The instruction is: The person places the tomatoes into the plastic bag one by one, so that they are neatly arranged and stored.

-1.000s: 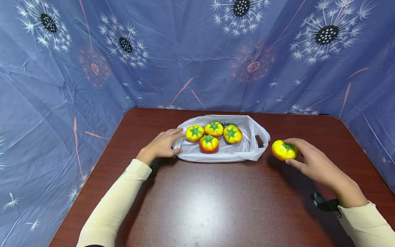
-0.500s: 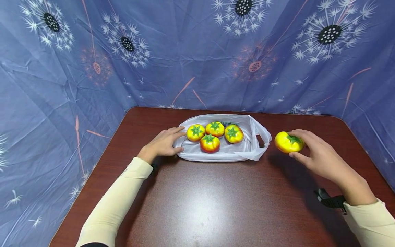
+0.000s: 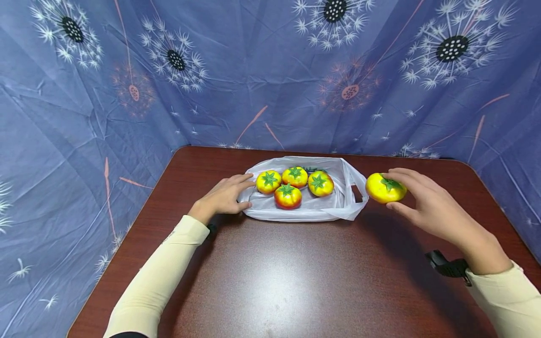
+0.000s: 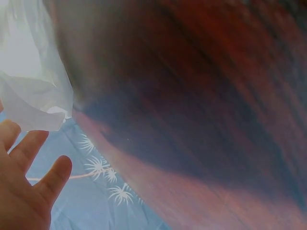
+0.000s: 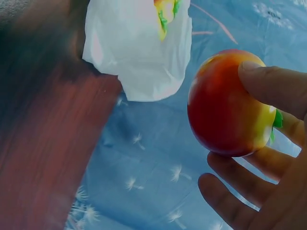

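Note:
My right hand (image 3: pixel 435 209) holds a yellow-and-red tomato (image 3: pixel 382 188) with a green leafy top, pinched between thumb and fingers above the table, just right of the bag's handle. In the right wrist view the tomato (image 5: pixel 225 105) shows its red underside. Several similar tomatoes (image 3: pixel 288 197) lie inside a white plastic bag (image 3: pixel 291 215) at the back middle of the table. At the bag's left end is my left hand (image 3: pixel 221 196), its fingers spread and reaching the bag's edge. The left wrist view shows those fingers at the white plastic (image 4: pixel 33 100).
The dark red-brown table (image 3: pixel 270 272) reaches back to a blue curtain (image 3: pixel 253 70) printed with dandelions. A handle loop (image 3: pixel 358 192) sticks out at the bag's right end. Something dark green (image 3: pixel 313 169) lies in the bag behind the tomatoes.
My right hand has lifted the tomato and brought it left, closer to the bag's handle. My left hand has stayed at the bag's left end.

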`<state>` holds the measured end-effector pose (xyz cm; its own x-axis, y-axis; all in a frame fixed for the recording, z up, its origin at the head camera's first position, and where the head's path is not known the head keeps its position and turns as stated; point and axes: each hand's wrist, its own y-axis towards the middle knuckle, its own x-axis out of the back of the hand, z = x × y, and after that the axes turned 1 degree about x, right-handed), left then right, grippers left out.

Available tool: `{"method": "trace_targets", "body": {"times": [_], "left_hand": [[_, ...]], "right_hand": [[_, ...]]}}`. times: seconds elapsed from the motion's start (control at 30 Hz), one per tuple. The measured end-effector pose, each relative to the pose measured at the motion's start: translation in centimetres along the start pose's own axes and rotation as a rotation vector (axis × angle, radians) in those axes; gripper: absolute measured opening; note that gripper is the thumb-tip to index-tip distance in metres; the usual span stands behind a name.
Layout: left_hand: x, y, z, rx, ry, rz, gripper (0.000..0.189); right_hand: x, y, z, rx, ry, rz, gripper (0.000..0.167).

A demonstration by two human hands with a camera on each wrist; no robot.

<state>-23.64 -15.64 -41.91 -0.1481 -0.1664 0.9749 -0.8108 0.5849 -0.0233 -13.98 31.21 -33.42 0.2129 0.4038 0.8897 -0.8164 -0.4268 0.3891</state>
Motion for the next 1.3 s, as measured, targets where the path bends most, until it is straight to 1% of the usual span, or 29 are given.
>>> {"method": "trace_targets", "body": {"times": [0.2, 0.53, 0.7, 0.93, 1.13, 1.3], "left_hand": [[-0.1, -0.1, 0.1, 0.006, 0.000, 0.006, 0.063], [0.0, -0.1, 0.0, 0.004, 0.000, 0.007, 0.064], [-0.1, 0.0, 0.1, 0.002, 0.000, 0.012, 0.064], [-0.2, 0.0, 0.1, -0.001, -0.010, 0.010, 0.063], [-0.4, 0.0, 0.1, 0.002, -0.011, 0.020, 0.064], [-0.3, 0.1, 0.0, -0.001, -0.013, 0.019, 0.064]], "right_hand": [[-0.2, 1.4, 1.4, 0.053, -0.046, 0.045, 0.070], [-0.6, 2.2, 2.5, 0.097, -0.036, 0.047, 0.070], [-1.3, 2.6, 3.0, 0.127, -0.038, 0.061, 0.067], [-2.7, 3.3, 3.6, 0.203, -0.026, 0.095, 0.063], [-3.5, 4.3, 4.4, 0.208, -0.020, 0.153, 0.061], [-4.7, 5.3, 5.1, 0.198, -0.027, 0.197, 0.059]]}}
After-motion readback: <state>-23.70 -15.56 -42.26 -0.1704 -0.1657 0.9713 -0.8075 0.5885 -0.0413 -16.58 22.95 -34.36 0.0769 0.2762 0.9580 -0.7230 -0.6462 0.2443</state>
